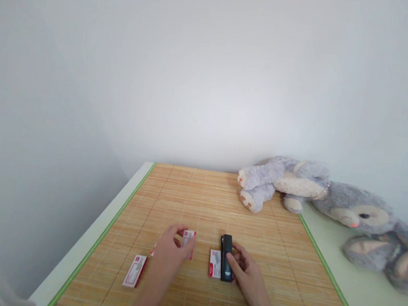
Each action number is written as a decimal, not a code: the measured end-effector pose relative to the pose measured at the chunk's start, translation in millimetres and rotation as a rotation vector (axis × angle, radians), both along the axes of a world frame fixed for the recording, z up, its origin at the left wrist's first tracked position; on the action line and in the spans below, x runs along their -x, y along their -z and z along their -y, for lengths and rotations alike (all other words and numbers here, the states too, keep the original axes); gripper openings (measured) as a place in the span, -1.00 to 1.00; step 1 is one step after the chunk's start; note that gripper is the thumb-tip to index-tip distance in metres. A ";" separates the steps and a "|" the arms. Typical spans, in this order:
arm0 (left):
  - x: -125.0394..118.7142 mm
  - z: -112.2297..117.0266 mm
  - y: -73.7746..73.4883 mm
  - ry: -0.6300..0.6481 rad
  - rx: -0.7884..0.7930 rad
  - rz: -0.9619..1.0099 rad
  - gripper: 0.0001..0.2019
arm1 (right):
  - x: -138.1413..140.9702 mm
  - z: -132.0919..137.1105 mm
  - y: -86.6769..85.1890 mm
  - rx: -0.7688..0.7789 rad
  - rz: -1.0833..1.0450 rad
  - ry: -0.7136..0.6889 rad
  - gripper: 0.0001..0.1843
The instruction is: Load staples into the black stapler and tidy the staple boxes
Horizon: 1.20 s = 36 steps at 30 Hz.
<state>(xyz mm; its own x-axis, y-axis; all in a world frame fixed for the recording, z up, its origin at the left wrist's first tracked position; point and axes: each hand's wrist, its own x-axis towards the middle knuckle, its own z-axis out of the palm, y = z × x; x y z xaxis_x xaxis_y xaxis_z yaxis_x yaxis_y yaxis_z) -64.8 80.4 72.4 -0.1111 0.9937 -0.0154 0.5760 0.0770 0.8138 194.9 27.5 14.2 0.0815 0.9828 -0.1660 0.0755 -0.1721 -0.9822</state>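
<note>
My left hand [171, 247] pinches a small red-and-white staple box [189, 240] just above the bamboo mat [200, 196]. Part of another box shows under that hand's wrist. My right hand [246, 270] rests on a black stapler [225, 263] lying lengthwise on the mat, with the fingers curled along its right side. A red-and-white box [215, 264] lies flat against the stapler's left side. A third such box [135, 271] lies to the left of my left forearm.
A grey plush rabbit [329, 203] lies on its side at the back right, half on the mat and half on the pale table [357, 283]. A green border edges the mat. A white wall stands behind.
</note>
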 end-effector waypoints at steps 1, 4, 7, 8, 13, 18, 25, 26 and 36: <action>-18.0 3.8 3.3 0.064 0.047 0.057 -0.58 | 0.0 -0.3 -0.1 -0.002 -0.004 0.000 -0.30; -54.1 10.0 20.0 0.153 0.125 0.132 -0.63 | 0.5 0.2 1.2 0.000 -0.016 0.004 -0.28; -65.0 9.7 37.4 0.171 0.120 0.137 -0.68 | 1.5 3.0 4.1 0.003 -0.017 0.016 -0.24; -65.8 9.4 41.9 0.182 0.119 0.140 -0.69 | 1.7 4.1 5.2 0.003 -0.017 0.019 -0.23; -68.3 11.3 51.5 0.270 0.113 0.164 -0.69 | 0.1 6.1 6.1 0.011 -0.026 0.006 -0.23; -70.5 12.3 45.4 0.364 0.100 0.171 -0.71 | -1.6 3.6 3.0 0.026 -0.030 -0.006 -0.19; -72.9 12.2 45.4 0.385 0.098 0.144 -0.73 | -2.4 3.6 6.8 0.014 -0.013 -0.020 -0.22; -73.1 13.2 44.1 0.380 0.096 0.141 -0.71 | -2.7 3.5 7.5 0.014 -0.012 -0.028 -0.23; 28.7 60.1 15.3 -0.105 -0.100 -0.210 -0.62 | -3.0 3.7 10.7 0.034 -0.043 -0.018 -0.24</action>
<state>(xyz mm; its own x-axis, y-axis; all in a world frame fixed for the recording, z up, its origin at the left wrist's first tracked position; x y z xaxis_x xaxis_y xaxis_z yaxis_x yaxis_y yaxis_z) -93.5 20.3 57.1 -0.2045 0.9718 0.1171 0.7264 0.0704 0.6837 197.9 23.8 3.5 0.0557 0.9778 -0.2019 0.0368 -0.2041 -0.9783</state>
